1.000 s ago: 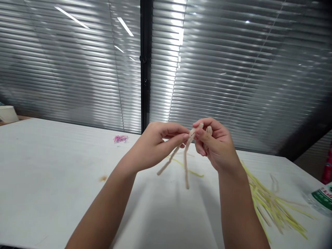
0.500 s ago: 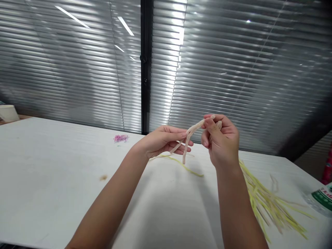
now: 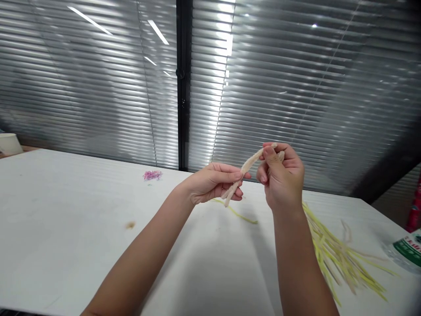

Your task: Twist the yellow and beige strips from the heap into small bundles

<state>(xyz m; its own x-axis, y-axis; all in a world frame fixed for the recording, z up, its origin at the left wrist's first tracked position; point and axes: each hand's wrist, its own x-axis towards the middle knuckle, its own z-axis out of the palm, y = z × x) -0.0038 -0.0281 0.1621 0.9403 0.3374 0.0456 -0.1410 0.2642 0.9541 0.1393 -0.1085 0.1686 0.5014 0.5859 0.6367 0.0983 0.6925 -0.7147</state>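
Note:
Above the white table, both my hands hold beige pipe cleaners (image 3: 250, 163), bent and bundled together. My left hand (image 3: 220, 181) pinches the bundle near its middle between thumb and fingers, and two loose ends hang below. The upper part is gripped by my right hand (image 3: 283, 175), with thumb against curled fingers; fuzzy tips stick out past the thumb. Under my left hand, a yellow pipe cleaner (image 3: 242, 217) lies on the table. Beside my right forearm rests a loose pile of yellow and beige pipe cleaners (image 3: 348, 259), partly hidden by the arm.
The white table (image 3: 82, 245) reaches back to a window with grey blinds (image 3: 279, 87). A purple scribble (image 3: 152, 175) and a brown spot (image 3: 130, 225) mark its surface. A clear bottle with a green label (image 3: 409, 250) lies at the right edge; a white container (image 3: 10, 144) is far left.
My left hand has moved slightly right and now pinches the pipe cleaners closer together. Their hanging ends have swung left and lie nearer each other. My right hand has barely shifted.

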